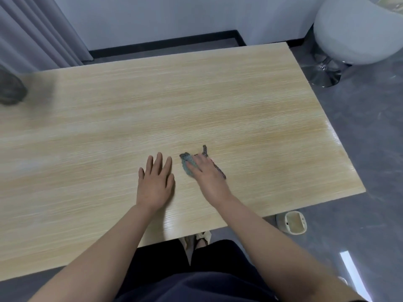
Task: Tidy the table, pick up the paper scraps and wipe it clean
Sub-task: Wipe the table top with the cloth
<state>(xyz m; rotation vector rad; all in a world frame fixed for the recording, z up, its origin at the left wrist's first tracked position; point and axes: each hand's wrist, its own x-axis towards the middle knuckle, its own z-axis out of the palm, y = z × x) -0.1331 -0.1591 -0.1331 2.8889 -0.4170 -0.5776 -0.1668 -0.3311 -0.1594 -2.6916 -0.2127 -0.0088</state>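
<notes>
Head view: crumpled grey-blue cloth [188, 166] under flat right hand [208, 174], left hand [156, 182] spread flat.

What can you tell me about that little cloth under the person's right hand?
The small grey-green woven cloth lies crumpled on the pale wood-grain table, near its front edge. A darker patterned edge pokes out past the fingers. The right hand presses flat on top, covering most of it. The left hand rests beside it, not touching.

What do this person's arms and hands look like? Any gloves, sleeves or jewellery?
Both forearms are bare, with no sleeves in view. The left hand and right hand wear no gloves, and no rings, watch or bracelet show. Fingernails look short and plain.
</notes>
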